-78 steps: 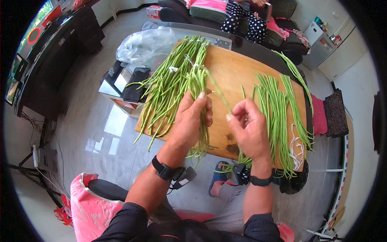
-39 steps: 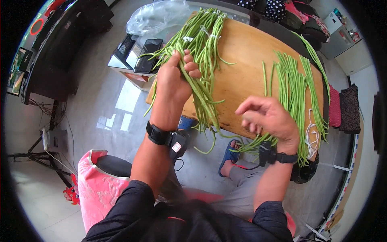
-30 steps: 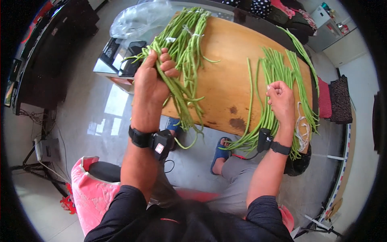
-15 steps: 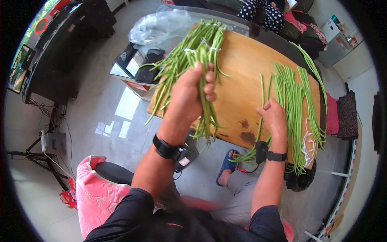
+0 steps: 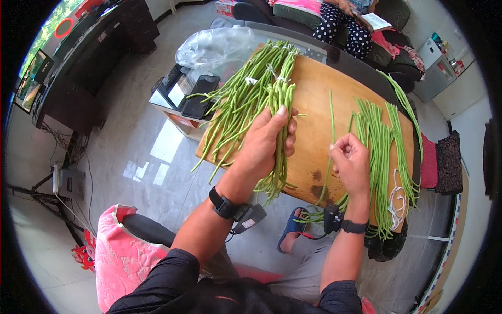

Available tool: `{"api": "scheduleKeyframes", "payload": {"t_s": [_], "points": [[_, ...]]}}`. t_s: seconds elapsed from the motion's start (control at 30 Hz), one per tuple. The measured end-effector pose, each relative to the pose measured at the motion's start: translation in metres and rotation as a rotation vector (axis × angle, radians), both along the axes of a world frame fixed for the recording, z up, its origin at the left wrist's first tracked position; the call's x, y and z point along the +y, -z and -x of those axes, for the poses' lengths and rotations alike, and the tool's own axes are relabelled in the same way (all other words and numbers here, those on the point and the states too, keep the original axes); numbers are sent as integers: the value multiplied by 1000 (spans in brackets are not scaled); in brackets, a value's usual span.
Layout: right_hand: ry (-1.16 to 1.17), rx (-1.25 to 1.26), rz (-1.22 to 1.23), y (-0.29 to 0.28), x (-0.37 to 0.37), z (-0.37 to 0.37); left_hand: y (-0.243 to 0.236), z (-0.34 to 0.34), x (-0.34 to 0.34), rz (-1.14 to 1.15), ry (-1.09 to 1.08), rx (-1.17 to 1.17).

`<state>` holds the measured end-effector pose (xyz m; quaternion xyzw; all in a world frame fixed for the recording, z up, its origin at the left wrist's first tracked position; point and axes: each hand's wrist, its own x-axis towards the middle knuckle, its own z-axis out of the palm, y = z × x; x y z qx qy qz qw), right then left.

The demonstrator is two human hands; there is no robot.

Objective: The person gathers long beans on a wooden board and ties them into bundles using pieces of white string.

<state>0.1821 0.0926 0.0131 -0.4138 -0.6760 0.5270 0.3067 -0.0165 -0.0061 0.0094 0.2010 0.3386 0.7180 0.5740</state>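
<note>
My left hand (image 5: pixel 269 138) is closed around a bunch of long green beans (image 5: pixel 283 97) and holds it upright over the wooden board. My right hand (image 5: pixel 351 157) pinches a single long bean (image 5: pixel 332 120) between thumb and forefinger, apart from the bunch. Several tied bundles of long beans (image 5: pixel 246 99) lie on the far left of the board, bound with white string. Loose long beans (image 5: pixel 374 141) lie in a row beside my right hand, and a tangle of white string (image 5: pixel 398 201) rests on their right side.
The wooden board (image 5: pixel 319 78) lies on a dark-edged table. A clear plastic bag (image 5: pixel 214 47) and a black phone-like slab (image 5: pixel 200 94) are at its left. A person in dotted trousers (image 5: pixel 342 31) sits beyond it. A pink-covered seat (image 5: pixel 125 256) stands at lower left.
My left hand has moved right and down with its bunch. The single bean at my right hand has shifted slightly left, towards the bunch. The whole view has tilted a little.
</note>
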Motion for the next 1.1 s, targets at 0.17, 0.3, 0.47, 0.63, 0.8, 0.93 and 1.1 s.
{"api": "scheduleKeyframes", "payload": {"t_s": [0.17,0.3,0.47,0.63,0.8,0.93,1.1], "points": [[-75,223,-14,-23,-37,24,3,-5,2,8,-33,49],[-141,180,15,-20,-52,34,6,-7,3,9,-84,83],[-195,108,-58,-16,-56,40,9,-2,4,-8,-109,149],[-278,38,-47,-16,-59,42,8,-2,4,-17,-130,99],[-302,22,6,-12,-56,40,9,1,3,-66,-60,-25],[-322,93,158,-11,-53,37,10,4,1,-80,-18,-66],[-374,106,188,-10,-46,28,10,-2,4,-91,-12,-98]]}}
